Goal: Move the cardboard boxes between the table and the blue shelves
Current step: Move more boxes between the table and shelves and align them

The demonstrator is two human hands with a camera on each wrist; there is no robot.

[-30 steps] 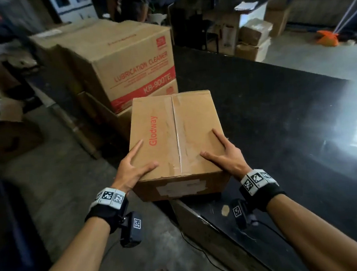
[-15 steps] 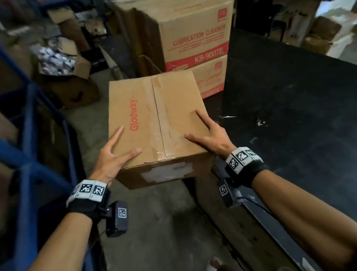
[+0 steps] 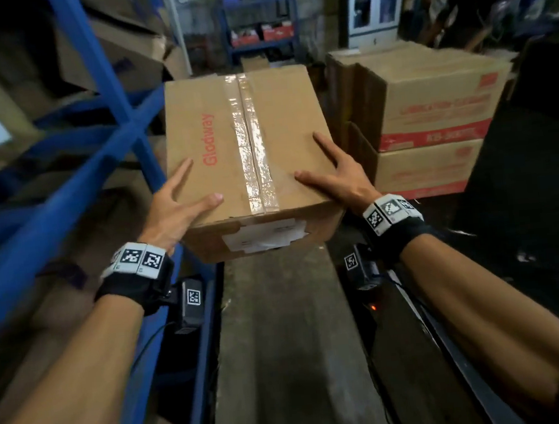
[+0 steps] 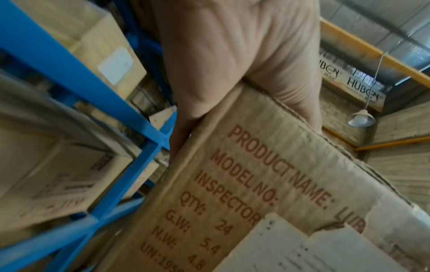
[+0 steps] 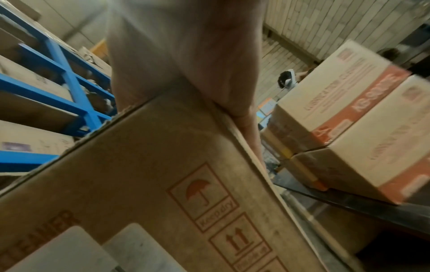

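A brown cardboard box (image 3: pixel 248 140) with red "Glodway" print and a taped seam hangs in the air between the blue shelves (image 3: pixel 97 153) and the black table (image 3: pixel 526 224). My left hand (image 3: pixel 176 204) grips its near left corner, thumb and forefinger on top, other fingers down the side. My right hand (image 3: pixel 339 176) grips the near right corner the same way. The left wrist view shows my left hand (image 4: pixel 232 55) over the box (image 4: pixel 256 184) edge. In the right wrist view my right hand (image 5: pixel 186 46) wraps the box (image 5: pixel 151 165) corner.
Two stacked boxes with red bands (image 3: pixel 430 97) stand on the table's far end, close to the carried box's right side. The shelves (image 4: pixel 69 73) hold several cardboard boxes. A strip of concrete floor (image 3: pixel 283 346) runs between shelf and table. Another blue rack (image 3: pixel 262 27) stands far ahead.
The box has come off the table's corner and swung left over the aisle, toward the blue shelves. Both hands keep their hold on its near corners.
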